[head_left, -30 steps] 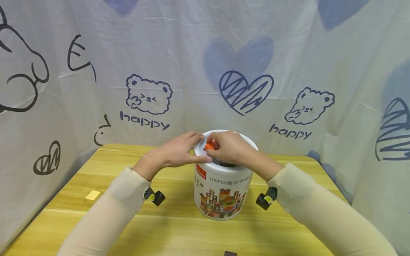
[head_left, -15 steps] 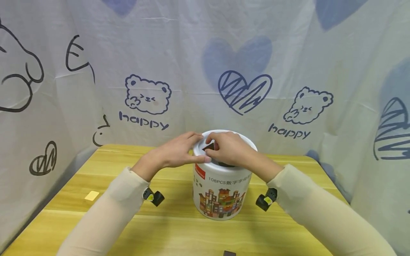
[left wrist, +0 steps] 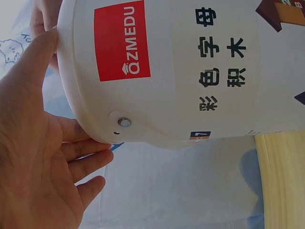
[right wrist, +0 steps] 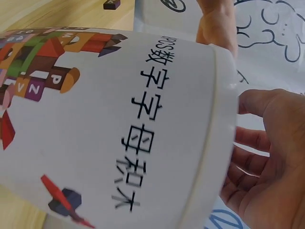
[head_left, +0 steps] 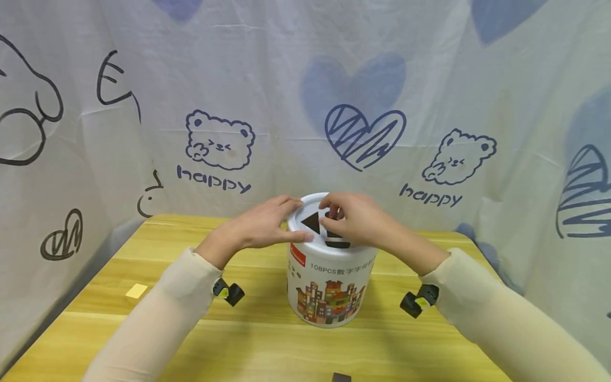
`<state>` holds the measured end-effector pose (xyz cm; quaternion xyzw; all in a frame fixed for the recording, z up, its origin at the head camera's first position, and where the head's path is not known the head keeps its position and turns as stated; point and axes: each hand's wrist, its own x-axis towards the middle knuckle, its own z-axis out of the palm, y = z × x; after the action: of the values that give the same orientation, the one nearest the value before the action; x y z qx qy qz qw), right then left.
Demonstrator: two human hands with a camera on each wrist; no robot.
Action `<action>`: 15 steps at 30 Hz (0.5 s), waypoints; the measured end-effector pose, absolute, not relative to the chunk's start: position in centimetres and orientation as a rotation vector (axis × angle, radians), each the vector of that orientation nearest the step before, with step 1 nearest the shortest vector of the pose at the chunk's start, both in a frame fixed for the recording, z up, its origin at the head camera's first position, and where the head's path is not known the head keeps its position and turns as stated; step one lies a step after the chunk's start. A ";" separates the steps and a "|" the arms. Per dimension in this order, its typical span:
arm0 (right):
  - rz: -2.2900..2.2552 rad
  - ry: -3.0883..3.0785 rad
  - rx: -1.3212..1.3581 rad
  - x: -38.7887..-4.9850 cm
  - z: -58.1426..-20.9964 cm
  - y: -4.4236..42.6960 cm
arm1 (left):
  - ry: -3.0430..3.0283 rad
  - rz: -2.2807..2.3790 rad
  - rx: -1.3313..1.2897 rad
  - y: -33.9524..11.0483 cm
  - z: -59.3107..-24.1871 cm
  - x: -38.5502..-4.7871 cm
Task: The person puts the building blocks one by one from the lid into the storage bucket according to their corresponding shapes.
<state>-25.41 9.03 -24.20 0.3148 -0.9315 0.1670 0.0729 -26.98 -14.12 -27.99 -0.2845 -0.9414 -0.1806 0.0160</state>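
A white bucket (head_left: 329, 300) printed with colourful building blocks stands upright on the table. Its white lid (head_left: 299, 213) has dark cut-out holes, among them a triangular hole (head_left: 311, 223) and a slot (head_left: 338, 244). My left hand (head_left: 264, 224) rests on the lid's left edge, thumb in front and fingertips at the far side. In the left wrist view its fingers (left wrist: 90, 164) touch the rim, relaxed. Above the right part of the lid hovers my right hand (head_left: 360, 216), loosely bent with thumb and fingers apart; nothing shows between them. It partly covers other holes.
On the wooden table (head_left: 200, 345), a small yellow block (head_left: 136, 291) lies at the left. A dark brown block (head_left: 341, 378) lies at the front edge of the head view. Behind the table hangs a white cloth (head_left: 286, 79) with printed drawings.
The orange block pinched by my right hand at the triangular hole has dropped out of sight. That hand has moved right, uncovering the triangle. The left hand has stayed on the rim.
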 end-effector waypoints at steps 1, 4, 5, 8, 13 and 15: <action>0.512 -2.786 0.951 -25.2 -24.1 9.3 | -2.930 -0.560 -0.881 -14.1 -27.9 -27.0; 0.537 -2.750 0.974 -24.8 -24.1 10.2 | -2.931 -0.562 -0.882 -14.0 -27.8 -26.9; 0.541 -2.744 0.982 -24.7 -24.1 10.5 | -2.932 -0.560 -0.879 -14.0 -27.8 -26.9; 0.548 -2.735 0.999 -24.3 -24.2 11.3 | -2.936 -0.553 -0.873 -14.0 -27.7 -26.9; 0.540 -2.699 1.045 -23.4 -24.7 12.8 | -2.937 -0.534 -0.868 -13.9 -27.6 -26.9; 0.540 -2.678 1.063 -23.0 -24.9 13.5 | -2.932 -0.526 -0.873 -13.9 -27.7 -26.9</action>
<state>-22.96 13.45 -24.95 0.3608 -0.9085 0.1831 0.1048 -26.94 -13.86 -27.65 -0.2813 -0.9444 -0.1693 0.0185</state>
